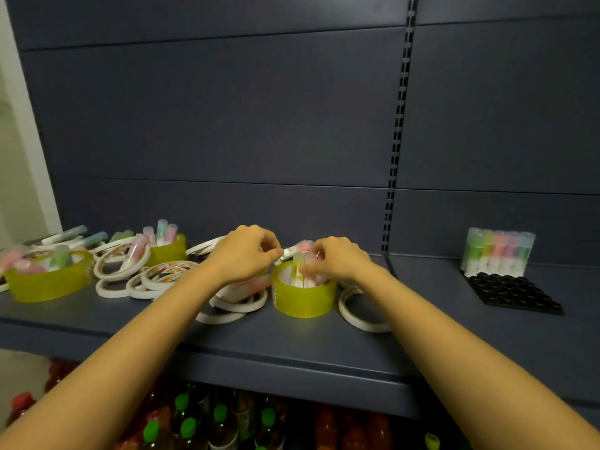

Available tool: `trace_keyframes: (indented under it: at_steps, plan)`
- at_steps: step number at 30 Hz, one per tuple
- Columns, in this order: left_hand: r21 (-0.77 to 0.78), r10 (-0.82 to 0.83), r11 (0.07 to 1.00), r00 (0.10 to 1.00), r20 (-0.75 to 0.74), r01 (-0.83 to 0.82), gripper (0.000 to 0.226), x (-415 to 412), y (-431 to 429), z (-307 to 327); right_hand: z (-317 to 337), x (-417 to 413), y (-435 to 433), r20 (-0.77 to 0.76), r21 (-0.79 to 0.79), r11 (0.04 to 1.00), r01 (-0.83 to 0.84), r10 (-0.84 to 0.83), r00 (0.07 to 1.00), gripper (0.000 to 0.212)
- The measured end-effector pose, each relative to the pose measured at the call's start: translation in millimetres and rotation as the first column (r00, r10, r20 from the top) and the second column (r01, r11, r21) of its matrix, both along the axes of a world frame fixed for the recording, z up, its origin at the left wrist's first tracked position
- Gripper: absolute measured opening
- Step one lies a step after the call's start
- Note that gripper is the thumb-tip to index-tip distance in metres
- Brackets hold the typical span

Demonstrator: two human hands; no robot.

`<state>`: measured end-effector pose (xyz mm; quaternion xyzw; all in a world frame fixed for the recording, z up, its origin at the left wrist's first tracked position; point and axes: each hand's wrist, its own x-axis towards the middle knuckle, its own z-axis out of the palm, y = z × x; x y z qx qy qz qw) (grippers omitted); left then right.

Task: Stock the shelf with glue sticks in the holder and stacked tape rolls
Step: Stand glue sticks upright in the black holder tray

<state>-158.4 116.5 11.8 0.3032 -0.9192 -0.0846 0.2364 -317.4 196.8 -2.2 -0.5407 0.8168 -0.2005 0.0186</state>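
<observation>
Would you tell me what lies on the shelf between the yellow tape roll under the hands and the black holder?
In the head view, one thin white tape ring, then bare shelf.

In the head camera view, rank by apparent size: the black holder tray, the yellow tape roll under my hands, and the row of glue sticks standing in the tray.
1. black holder tray
2. yellow tape roll and row of glue sticks: look alike, unranked.

left hand | right hand | over yellow tape roll holding glue sticks

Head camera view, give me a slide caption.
Both hands gather glue sticks above a yellow tape roll.
</observation>
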Motion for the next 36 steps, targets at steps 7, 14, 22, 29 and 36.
trace_keyframes:
  at_steps: [7,14,22,29,36]
  plan:
    - [0.039,-0.033,0.999,0.999,0.011,0.033,0.023,-12,-5,-8,0,-5,4,0.326,-0.23,0.972,0.044,0.034,0.945,0.032]
    - [0.011,0.086,0.996,0.995,0.05,-0.086,0.045,-40,-10,-17,15,-23,31,0.335,-0.505,0.853,0.129,0.056,0.941,0.028]
    - [0.067,0.062,0.995,0.989,0.134,-0.072,0.033,-64,-2,-13,13,-41,60,0.299,-0.479,0.864,0.156,-0.007,0.954,0.03]
    - [-0.02,0.093,0.995,0.995,-0.037,-0.094,0.024,-79,12,16,6,-71,91,0.29,-0.503,0.83,0.24,-0.1,0.952,0.028]
    - [-0.001,-0.105,0.994,0.948,-0.301,0.11,0.02,-134,57,36,9,-121,138,0.299,-0.517,0.797,0.311,-0.172,0.939,0.031]
